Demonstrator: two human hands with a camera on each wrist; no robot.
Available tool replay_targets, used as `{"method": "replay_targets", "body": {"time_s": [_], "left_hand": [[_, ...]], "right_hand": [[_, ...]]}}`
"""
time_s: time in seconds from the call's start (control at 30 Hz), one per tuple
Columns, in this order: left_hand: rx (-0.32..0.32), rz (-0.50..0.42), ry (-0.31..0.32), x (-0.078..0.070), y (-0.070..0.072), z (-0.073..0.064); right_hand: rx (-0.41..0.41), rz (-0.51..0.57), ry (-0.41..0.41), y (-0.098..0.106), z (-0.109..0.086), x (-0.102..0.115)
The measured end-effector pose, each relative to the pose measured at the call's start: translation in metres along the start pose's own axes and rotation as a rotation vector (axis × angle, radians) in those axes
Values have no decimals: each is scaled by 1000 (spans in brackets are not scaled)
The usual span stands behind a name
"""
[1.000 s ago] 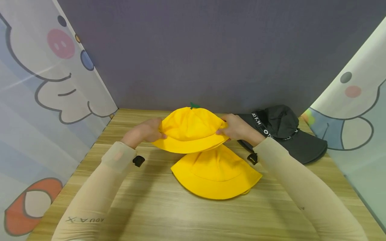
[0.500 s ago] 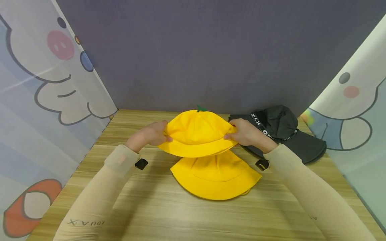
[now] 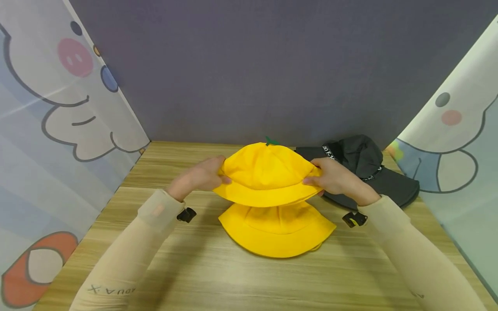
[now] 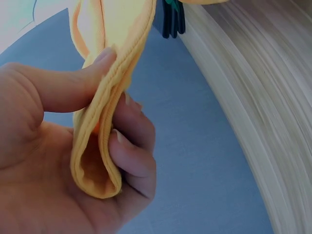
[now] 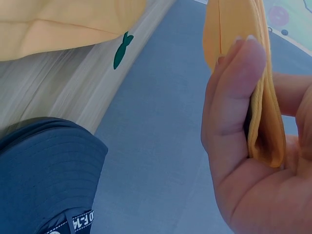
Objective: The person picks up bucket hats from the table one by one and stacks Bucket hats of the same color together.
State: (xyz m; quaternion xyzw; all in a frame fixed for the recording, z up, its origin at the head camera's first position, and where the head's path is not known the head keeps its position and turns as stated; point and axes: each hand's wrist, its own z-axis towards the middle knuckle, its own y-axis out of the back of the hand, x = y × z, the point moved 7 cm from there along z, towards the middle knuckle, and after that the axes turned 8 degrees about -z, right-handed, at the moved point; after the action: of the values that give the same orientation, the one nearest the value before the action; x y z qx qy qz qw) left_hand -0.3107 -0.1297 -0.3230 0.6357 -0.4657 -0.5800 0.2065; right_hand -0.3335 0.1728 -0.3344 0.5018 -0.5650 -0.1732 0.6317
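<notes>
A yellow bucket hat point(image 3: 268, 168) with a green leaf on its crown is held up between both hands. My left hand point(image 3: 200, 175) pinches one side of its brim; in the left wrist view the thumb lies on one face of the folded brim point(image 4: 92, 141) and the fingers curl round the other. The opposite side of the brim point(image 5: 265, 112) is gripped by my right hand point(image 3: 338, 178). Below, a second yellow bucket hat point(image 3: 278, 239) lies flattened on the wooden table point(image 3: 249, 285), its crown partly covered from view by the held one.
A dark grey cap point(image 3: 389, 185) with white lettering on a band lies at the back right, partly behind my right hand. A grey panel point(image 3: 249, 73) rises along the table's back edge. Printed cartoon curtains point(image 3: 27, 172) flank both sides.
Both hands have carried the held hat to the right and slightly down, so it covers more of the crown of the hat below. The lower hat and the grey cap stay in place.
</notes>
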Motion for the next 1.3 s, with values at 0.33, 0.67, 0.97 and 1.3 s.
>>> {"method": "replay_targets", "body": {"time_s": [0.33, 0.67, 0.97, 1.3], "left_hand": [[-16, -16, -78, -10, -7, -3], [26, -56, -99, -14, -21, -6], [44, -87, -129, -16, -31, -8], [90, -102, -125, -14, -46, -12]], "right_hand": [[-5, 44, 27, 4, -18, -10], [14, 8, 43, 0, -30, -17], [54, 37, 29, -9, -38, -26], [104, 78, 42, -24, -46, -35]]}}
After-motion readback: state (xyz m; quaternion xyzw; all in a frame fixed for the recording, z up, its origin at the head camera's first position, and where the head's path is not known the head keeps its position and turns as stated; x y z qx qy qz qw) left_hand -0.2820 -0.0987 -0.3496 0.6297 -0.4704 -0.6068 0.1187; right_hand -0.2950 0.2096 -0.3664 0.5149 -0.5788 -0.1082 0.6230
